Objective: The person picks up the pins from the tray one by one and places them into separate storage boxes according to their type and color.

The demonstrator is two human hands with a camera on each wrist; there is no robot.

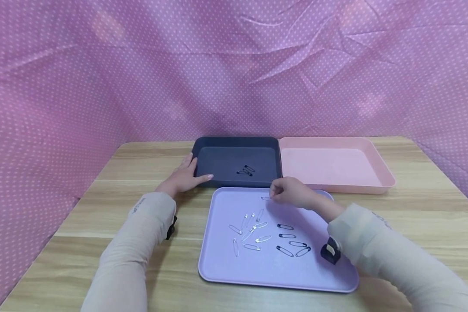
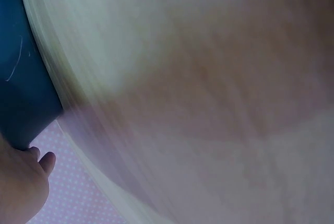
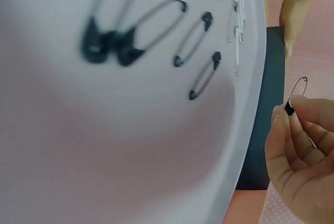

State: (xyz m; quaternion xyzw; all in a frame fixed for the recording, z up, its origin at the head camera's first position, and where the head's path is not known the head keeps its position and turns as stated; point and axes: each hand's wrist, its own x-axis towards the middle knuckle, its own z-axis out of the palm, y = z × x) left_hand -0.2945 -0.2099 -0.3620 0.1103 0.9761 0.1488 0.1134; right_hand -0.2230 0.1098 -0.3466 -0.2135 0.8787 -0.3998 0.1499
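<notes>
My right hand (image 1: 272,196) hovers over the far edge of the lavender tray (image 1: 226,268) and pinches a black-headed safety pin (image 3: 295,94) between thumb and fingertips (image 3: 300,110). On that tray lie several silver safety pins (image 1: 249,229) on the left and several black ones (image 1: 290,242) on the right, seen close in the right wrist view (image 3: 193,38). My left hand (image 1: 191,171) rests with relaxed fingers against the front left corner of the dark blue tray (image 1: 203,147), which holds a few black pins (image 1: 246,170).
An empty pink tray (image 1: 378,164) stands right of the dark blue one, both behind the lavender tray on a wooden table (image 1: 421,216). Pink dotted cloth (image 1: 234,65) hangs behind and at both sides. The left wrist view is blurred, showing the dark tray's corner (image 2: 21,93).
</notes>
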